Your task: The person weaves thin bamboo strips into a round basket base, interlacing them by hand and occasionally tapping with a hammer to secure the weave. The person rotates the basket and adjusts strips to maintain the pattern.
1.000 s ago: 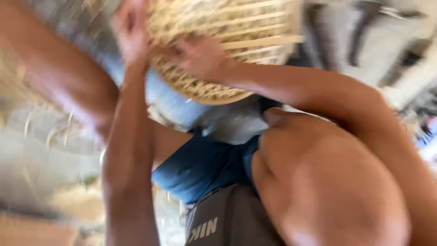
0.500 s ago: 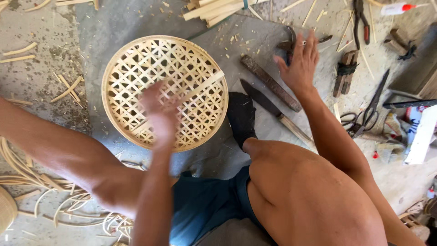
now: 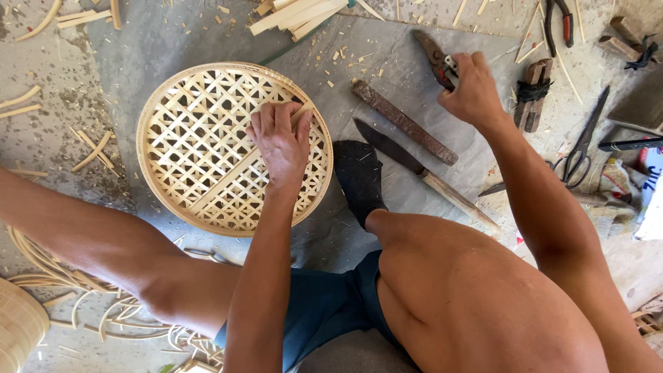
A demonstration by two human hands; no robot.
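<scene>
Right now I see my left hand (image 3: 280, 141) resting palm-down inside the round woven bamboo tray (image 3: 207, 148), near its right rim. The fingers (image 3: 273, 117) lie close together and flat on the lattice, and the thumb side meets a flat bamboo strip (image 3: 242, 169) that runs diagonally across the weave; I cannot tell whether the hand grips that strip or only presses on it. The tray lies flat on the grey ground sheet (image 3: 159, 41), in front of my left knee.

My right hand (image 3: 473, 90) is up by the tools, well apart from the tray. It is curled shut around the handles of a pair of pruning shears (image 3: 435, 59), whose dark blades point away toward the upper left.

Between the two hands lie a rough, rusty bar (image 3: 404, 123) and, just beside it, a long knife (image 3: 425, 173) with a dark blade and a pale wooden handle, both set diagonally. My right foot in a black sock (image 3: 360, 176) sits just right of the tray's rim, near the knife's tip.

Further right I make out black scissors (image 3: 580, 145), a wooden block wrapped with black cord (image 3: 533, 93) and red-handled pliers (image 3: 558, 17) at the top edge. Cut bamboo slats (image 3: 300, 14) are piled above the tray, and thin curled bamboo strips (image 3: 41, 266) lie at the lower left.
</scene>
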